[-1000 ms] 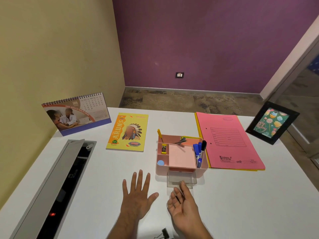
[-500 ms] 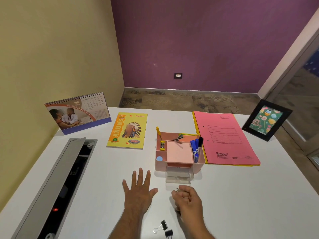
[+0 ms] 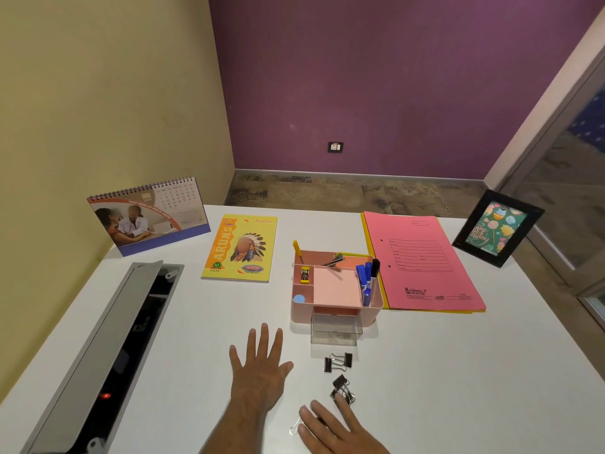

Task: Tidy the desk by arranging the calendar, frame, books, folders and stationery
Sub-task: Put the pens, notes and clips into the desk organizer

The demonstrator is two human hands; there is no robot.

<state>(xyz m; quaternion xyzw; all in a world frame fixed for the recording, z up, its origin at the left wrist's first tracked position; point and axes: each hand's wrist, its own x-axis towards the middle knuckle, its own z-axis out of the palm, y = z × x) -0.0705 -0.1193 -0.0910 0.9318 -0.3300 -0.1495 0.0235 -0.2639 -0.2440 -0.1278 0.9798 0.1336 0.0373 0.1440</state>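
Left hand [image 3: 258,371] flat on desk [image 3: 458,371], fingers spread, gripping nothing. Right hand [image 3: 337,427] open at near edge over binder clips [image 3: 340,376], none grasped. Organiser [image 3: 337,290] mid-desk, drawer [image 3: 337,330] out.

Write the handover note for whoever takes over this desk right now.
Left hand: flat on the desk, open, empty.
Right hand: open, fingers over loose binder clips, none gripped.
Calendar and frame stand at the back corners; book and folders lie flat.
Organiser holds the pens; its clear drawer is pulled out.
Left: clips probably go into the drawer, then shut it.
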